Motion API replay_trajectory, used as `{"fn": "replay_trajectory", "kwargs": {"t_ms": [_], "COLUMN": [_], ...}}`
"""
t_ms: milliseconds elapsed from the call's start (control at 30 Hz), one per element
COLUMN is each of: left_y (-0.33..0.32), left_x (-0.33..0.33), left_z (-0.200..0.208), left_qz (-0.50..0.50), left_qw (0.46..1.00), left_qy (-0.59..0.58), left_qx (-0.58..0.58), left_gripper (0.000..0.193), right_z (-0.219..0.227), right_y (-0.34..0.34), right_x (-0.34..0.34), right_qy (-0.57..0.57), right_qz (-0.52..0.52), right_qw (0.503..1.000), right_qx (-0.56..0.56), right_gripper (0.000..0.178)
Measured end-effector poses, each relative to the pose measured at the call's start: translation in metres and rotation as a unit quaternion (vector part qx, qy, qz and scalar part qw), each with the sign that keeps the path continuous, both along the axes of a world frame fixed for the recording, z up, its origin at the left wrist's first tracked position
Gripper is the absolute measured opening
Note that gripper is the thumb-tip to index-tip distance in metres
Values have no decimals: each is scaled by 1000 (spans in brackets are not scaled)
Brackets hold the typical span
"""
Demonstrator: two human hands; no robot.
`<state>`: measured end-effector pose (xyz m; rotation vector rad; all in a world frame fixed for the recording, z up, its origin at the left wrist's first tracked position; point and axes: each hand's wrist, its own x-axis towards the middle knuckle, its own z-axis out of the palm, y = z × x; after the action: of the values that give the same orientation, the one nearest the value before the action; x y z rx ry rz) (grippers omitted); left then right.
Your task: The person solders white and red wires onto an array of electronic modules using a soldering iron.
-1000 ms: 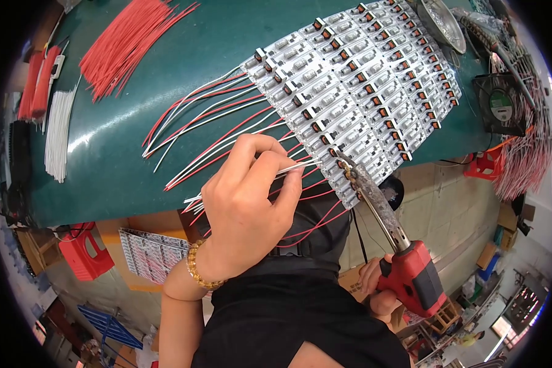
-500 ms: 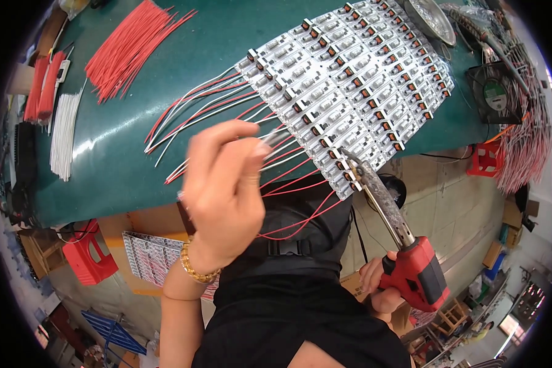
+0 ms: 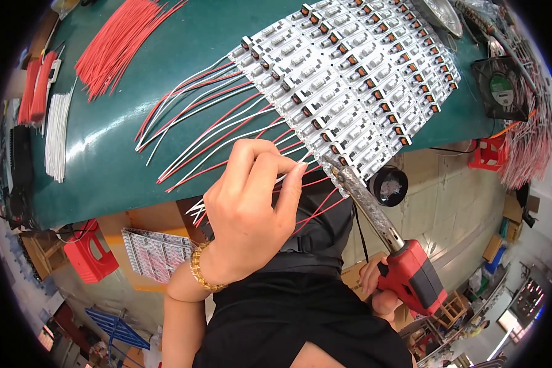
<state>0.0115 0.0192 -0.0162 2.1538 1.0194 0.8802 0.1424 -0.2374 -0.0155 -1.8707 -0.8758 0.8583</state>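
Left hand (image 3: 248, 196) arched, fingertips pinching thin white wire (image 3: 308, 157) at edge of flat silver component-studded panel (image 3: 345, 92) on glossy green counter (image 3: 113, 165); right hand (image 3: 383, 303) curled round red-and-black, metal-barrelled soldering iron (image 3: 414, 276).

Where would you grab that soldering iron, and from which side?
By the thick red-and-black handle, probably from the lower right: that end lies there, while the long metal barrel slants up-left to the boards and could well be hot. The right hand holds the handle, at its left side.
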Motion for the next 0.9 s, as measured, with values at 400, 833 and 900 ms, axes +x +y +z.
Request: {"fn": "replay_trajectory", "kwargs": {"t_ms": [400,833,900], "left_y": [0,-1,-1], "left_x": [-4,-4,-4], "left_z": [0,-3,-3], "left_qz": [-5,-2,-3], "left_qw": [1000,1000,1000], "left_qy": [-3,-7,-7], "left_qx": [5,20,23], "left_gripper": [16,16,15], "right_z": [5,-11,-11], "right_y": [1,-29,-35], "right_x": [-2,-8,-11], "right_qy": [123,227,225], "right_qz": [-75,-138,-171], "right_qw": [990,964,959], "right_qx": [-3,-20,-13], "right_gripper": [8,10,15]}}
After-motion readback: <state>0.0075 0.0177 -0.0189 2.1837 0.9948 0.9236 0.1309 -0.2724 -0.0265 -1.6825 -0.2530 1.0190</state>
